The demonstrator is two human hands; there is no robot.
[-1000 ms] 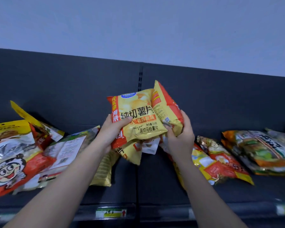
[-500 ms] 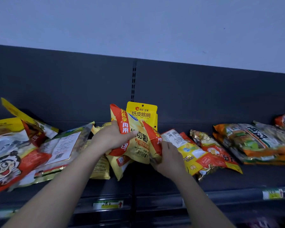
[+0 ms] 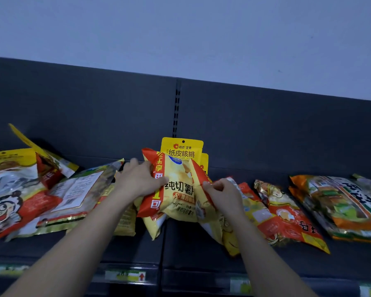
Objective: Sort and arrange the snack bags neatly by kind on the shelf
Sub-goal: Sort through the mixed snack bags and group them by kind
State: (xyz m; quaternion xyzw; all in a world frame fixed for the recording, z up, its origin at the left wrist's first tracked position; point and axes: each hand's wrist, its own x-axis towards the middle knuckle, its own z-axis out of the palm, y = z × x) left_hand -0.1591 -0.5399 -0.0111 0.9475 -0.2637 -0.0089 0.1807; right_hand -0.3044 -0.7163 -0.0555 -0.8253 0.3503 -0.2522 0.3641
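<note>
Lowered from mid-air, the chip bags (image 3: 178, 194) now rest on the shelf (image 3: 180, 249) just before the walnut pouch (image 3: 181, 148). Left hand (image 3: 137, 183) wraps its fingers (image 3: 134, 165) round their red edge, right hand (image 3: 221, 194) pinches the opposite side, probably squaring like bags upright together.

- A shop, this: dark metal shelf (image 3: 180, 243), its slotted upright (image 3: 177, 108) standing just above the fingers (image 3: 214, 186).
- And price labels (image 3: 128, 276) on the shelf edge below them, packaged snack bags (image 3: 351, 202) either side.
</note>
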